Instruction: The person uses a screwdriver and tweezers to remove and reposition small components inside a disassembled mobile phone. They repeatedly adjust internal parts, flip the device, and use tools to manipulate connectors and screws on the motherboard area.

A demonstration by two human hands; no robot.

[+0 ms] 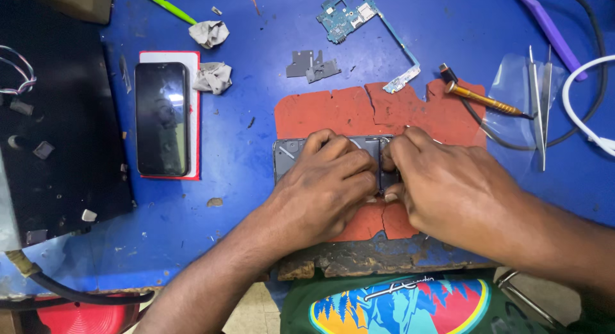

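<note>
One phone frame (288, 156), two hands, two tissues

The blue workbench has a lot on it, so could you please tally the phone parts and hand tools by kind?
Intact phones: 1, black, lying on a white pad
Opened phone frames: 1, under the left hand and right hand
Circuit boards: 1
Grey metal shields: 2
Tweezers: 2
Screwdrivers: 1
Plastic pry tools: 2, green and purple
Total: 10

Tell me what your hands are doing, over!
Left hand and right hand both pressing on opened grey phone. Phone on red mat. Nothing blocking.
</note>
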